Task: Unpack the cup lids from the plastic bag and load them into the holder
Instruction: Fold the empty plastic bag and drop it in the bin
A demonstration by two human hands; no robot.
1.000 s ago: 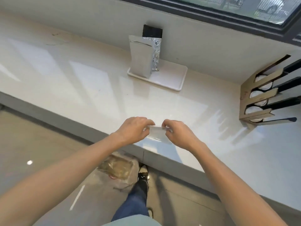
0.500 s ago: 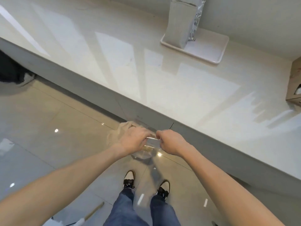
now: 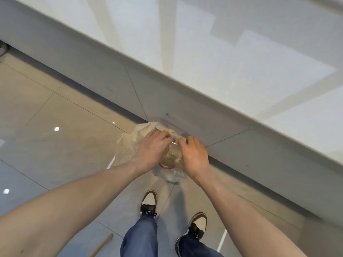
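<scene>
My left hand [image 3: 153, 147] and my right hand [image 3: 194, 154] are close together below the counter's front edge, over the floor. Between their fingertips both pinch a small, crumpled piece of clear plastic bag [image 3: 175, 142]. Directly beneath the hands lies a whitish plastic bag [image 3: 128, 143] on the floor with brownish and red-white contents showing between my wrists. Neither cup lids nor the lid holder are in view.
The white counter [image 3: 241, 52] runs diagonally across the upper right, with its grey front panel [image 3: 167, 101] just beyond my hands. My two shoes [image 3: 148, 201] stand on the tiled floor below. A wooden stick [image 3: 104, 243] lies at the bottom left.
My view has tilted down from the countertop to the floor. Both hands, still pinching the clear plastic, have moved off the counter and down over the bag on the floor.
</scene>
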